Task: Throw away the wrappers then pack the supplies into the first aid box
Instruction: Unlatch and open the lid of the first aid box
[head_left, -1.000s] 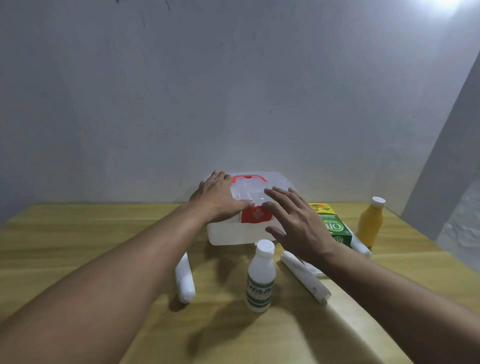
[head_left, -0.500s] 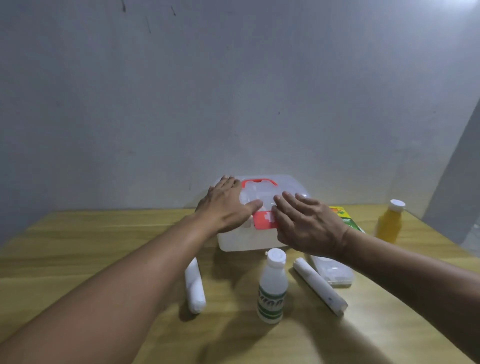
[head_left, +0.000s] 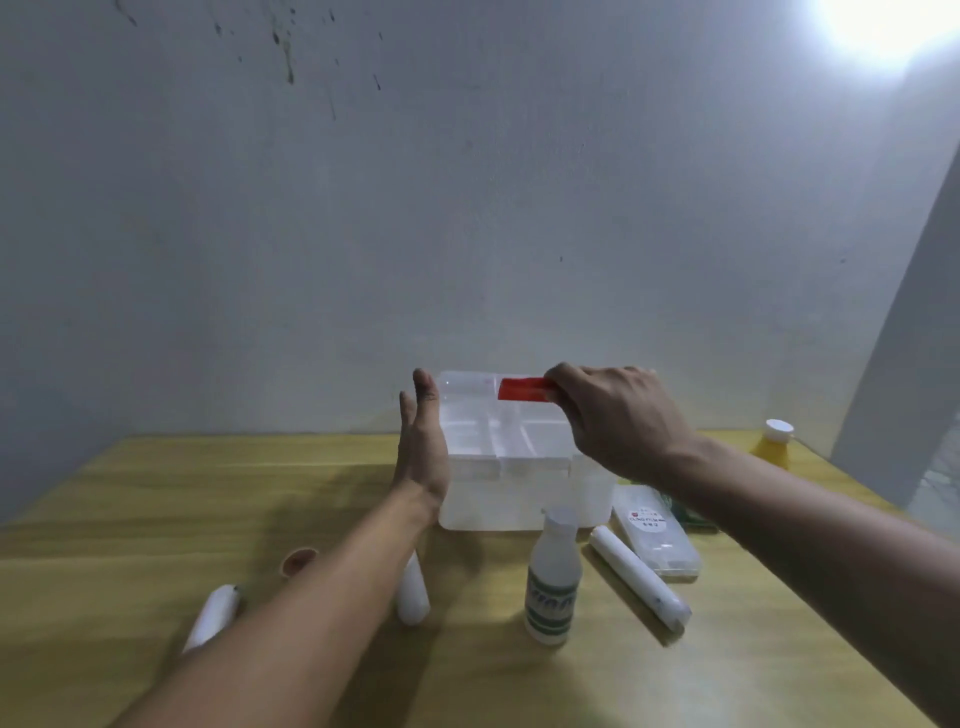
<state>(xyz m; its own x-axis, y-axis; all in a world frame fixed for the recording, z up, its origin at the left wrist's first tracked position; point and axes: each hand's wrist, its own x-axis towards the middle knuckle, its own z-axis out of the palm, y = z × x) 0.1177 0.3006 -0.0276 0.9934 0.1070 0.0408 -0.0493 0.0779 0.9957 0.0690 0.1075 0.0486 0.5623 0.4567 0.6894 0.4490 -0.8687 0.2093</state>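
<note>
The translucent first aid box (head_left: 498, 499) stands at the back middle of the wooden table, its lid (head_left: 488, 415) raised. My right hand (head_left: 618, 421) pinches the lid's red latch (head_left: 522, 388) at the lid's top edge. Flat against the box's left side rests my left hand (head_left: 423, 441), fingers straight and holding nothing. In front of the box stand a white bottle with a green label (head_left: 553, 587), a white roll (head_left: 639, 577) to its right, and another white roll (head_left: 413, 592) partly behind my left forearm. A third roll (head_left: 213, 616) lies at the left.
A flat clear plastic case (head_left: 657, 530) lies right of the box, with a green packet partly hidden behind my right arm. An orange bottle with a white cap (head_left: 774, 441) stands at the far right. A small brown round cap (head_left: 298, 561) sits left of my forearm. A wall backs the table.
The lid has swung up from shut to raised. My right hand went from resting on the lid to pinching the red latch; my left hand slid to the box's left side.
</note>
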